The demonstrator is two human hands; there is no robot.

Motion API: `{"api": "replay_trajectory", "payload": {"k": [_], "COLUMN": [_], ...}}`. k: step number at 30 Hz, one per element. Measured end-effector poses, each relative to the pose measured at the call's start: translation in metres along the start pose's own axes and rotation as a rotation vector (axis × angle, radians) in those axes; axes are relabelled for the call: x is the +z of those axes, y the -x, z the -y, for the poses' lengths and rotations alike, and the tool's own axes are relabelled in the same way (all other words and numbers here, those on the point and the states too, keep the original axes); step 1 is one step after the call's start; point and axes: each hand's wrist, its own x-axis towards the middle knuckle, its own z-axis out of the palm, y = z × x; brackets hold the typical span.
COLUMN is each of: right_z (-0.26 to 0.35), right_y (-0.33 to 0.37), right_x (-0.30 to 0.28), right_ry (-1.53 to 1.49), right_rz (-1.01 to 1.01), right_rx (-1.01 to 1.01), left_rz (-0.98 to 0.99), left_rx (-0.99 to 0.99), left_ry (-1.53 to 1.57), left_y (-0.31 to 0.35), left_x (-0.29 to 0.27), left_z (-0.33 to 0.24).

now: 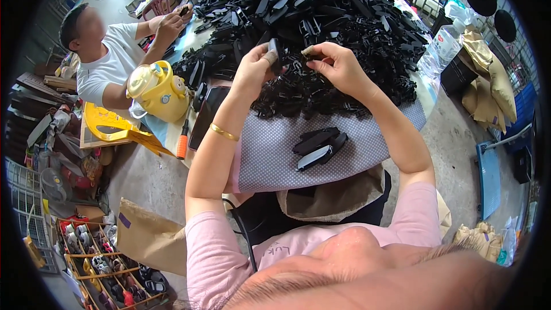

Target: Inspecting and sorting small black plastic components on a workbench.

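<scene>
**Steady the black piece (274, 50) in your left hand (252, 73)**

In the head view, your left hand grips the piece, raised over the near part of the dark pile (350, 28). Your right hand (340, 70) is just to the right, thumb and forefinger close together; you cannot tell whether they pinch a small part. Best hold the left grip firm at the piece's edges and bring the right fingertips in squarely, without forcing. Nearer you, several similar black pieces (318, 148) lie on the dotted cloth (267, 163).
</scene>
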Motion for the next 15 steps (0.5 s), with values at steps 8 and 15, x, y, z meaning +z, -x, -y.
{"api": "replay_trajectory", "payload": {"k": [8, 15], "right_z": [0.013, 0.023], "right_y": [0.001, 0.005], "right_x": [0.002, 0.006], "right_ry": [-0.176, -0.401], "right_rz": [-0.017, -0.068], "right_rx": [0.025, 0.186], "left_rz": [0.229, 0.326], "left_rx": [-0.118, -0.011], "left_ry": [0.451, 0.532], "left_y": [0.019, 0.023], "left_x": [0.005, 0.016], "left_z": [-0.005, 0.003]}}
